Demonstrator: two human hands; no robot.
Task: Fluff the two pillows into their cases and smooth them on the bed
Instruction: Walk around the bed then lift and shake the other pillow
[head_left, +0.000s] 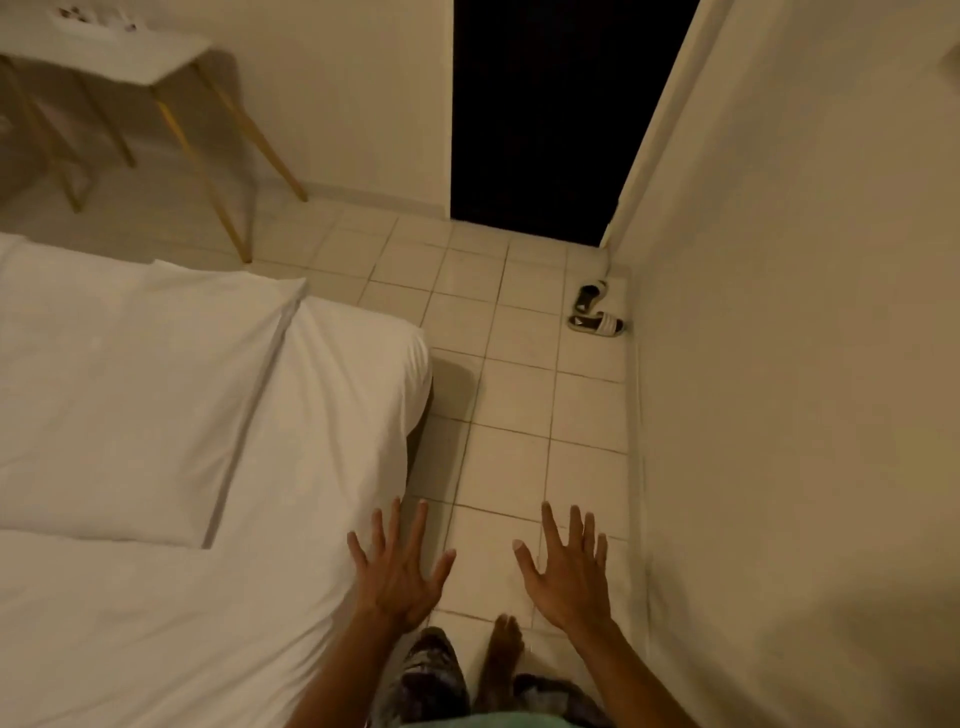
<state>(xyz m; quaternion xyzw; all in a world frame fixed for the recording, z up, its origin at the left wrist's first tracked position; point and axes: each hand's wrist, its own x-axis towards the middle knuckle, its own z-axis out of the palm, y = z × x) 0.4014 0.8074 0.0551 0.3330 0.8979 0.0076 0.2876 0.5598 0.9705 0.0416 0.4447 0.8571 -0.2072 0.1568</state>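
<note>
A white pillow (130, 395) in its case lies flat on the bed (322, 467) at the left, its long edge running toward the bed's corner. A second pillow is not clearly visible; a white edge (15, 249) shows at the far left behind the first. My left hand (397, 569) hovers with fingers spread over the bed's right edge, holding nothing. My right hand (563, 569) is spread out over the tiled floor, also holding nothing. Both hands are well to the right of the pillow and do not touch it.
A narrow tiled aisle (519, 415) runs between the bed and the right wall (779, 364). A pair of slippers (597, 312) lies by the wall near a dark doorway (561, 114). A small white table with wooden legs (156, 67) stands at the back left.
</note>
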